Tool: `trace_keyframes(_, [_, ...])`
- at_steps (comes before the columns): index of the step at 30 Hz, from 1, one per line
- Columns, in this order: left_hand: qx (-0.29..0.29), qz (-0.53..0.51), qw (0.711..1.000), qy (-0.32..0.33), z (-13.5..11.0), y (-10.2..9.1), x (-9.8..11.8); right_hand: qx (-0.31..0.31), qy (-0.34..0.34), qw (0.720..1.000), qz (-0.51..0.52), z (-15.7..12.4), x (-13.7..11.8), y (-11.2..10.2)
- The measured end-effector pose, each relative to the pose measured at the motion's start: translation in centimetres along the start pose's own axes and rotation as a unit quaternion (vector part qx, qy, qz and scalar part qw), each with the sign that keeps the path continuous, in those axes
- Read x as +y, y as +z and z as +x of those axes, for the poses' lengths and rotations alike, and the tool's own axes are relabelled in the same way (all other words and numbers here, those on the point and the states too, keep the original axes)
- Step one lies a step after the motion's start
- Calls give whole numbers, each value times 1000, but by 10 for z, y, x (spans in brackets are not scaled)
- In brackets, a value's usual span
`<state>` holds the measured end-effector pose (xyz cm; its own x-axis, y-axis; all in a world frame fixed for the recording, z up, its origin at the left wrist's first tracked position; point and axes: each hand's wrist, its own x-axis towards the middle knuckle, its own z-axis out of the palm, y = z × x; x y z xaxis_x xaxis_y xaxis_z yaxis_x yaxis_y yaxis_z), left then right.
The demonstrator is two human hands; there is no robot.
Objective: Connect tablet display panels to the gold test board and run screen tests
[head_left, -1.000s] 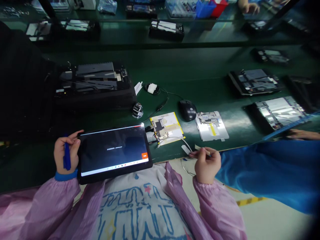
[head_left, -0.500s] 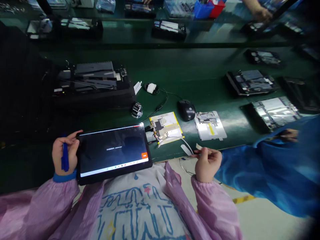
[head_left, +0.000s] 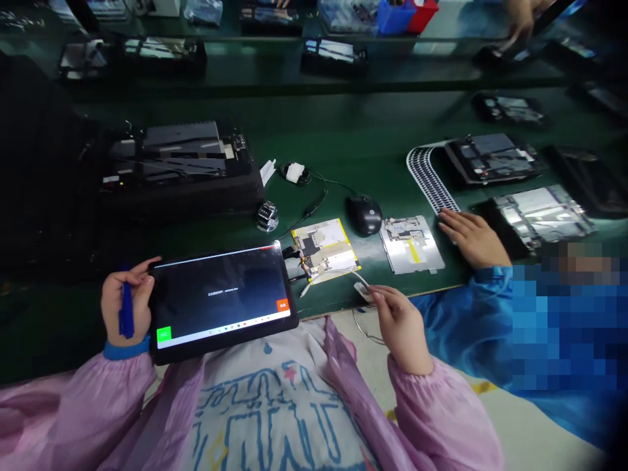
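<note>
At the near edge of a dark green worktop [head_left: 353,144], a black tablet [head_left: 220,297] lies tilted toward the person, its lit screen showing a line of white text on black, a green block at lower left and an orange-red block at lower right. The left hand [head_left: 140,307] grips the tablet's left side and also clasps a blue pen [head_left: 126,314], which stands nearly upright against the fingers. The right hand [head_left: 400,324] pinches a white cable [head_left: 357,275] between thumb and fingers, just beside a small white tag [head_left: 362,290]. The cable arches over the lower edge of a yellow-bordered circuit assembly [head_left: 326,252], and its other end lies near the tablet's right side. Dark connectors sit between tablet and assembly. Right of the assembly are a black mouse [head_left: 364,214] and a silvery metal plate [head_left: 415,248]; beyond the tablet stands a small metal device with digits [head_left: 267,216]. Farther right, a co-worker's hand [head_left: 475,239], in a blue sleeve [head_left: 456,327], reaches with its fingertips to the near end of a patterned strip [head_left: 432,180].
</note>
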<state>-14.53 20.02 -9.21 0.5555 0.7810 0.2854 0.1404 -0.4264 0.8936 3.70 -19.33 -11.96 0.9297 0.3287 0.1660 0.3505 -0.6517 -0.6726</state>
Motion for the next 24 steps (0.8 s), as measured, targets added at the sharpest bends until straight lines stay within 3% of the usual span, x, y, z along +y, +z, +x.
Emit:
trace_keyframes(6, [-7, -3, 1000, -2, 0, 0, 1, 57, -91, 994, 9, 28, -12, -8])
trace_keyframes(9, [-7, -1, 1000, 0, -1, 0, 1, 18, -153, 988, 12, 38, -6, -1])
trace_keyframes(12, [-5, 2, 1000, -2, -1, -1, 0, -19, -165, 986, 22, 36, 6, 13])
trace_keyframes(15, [-1, 4, 1000, 3, 0, -1, -2, 4, -134, 990, 41, 28, 15, 26])
trace_keyframes(18, [4, 0, 1000, 9, 1, -1, -4, 83, -51, 989, 113, 24, 17, 32])
trace_keyframes(22, [10, -12, 1000, 4, 3, 0, -7, 200, 70, 932, 294, 27, 20, 29])
trace_keyframes(24, [13, -11, 1000, 3, 2, -1, -8, 227, 61, 935, 266, 24, 23, 26])
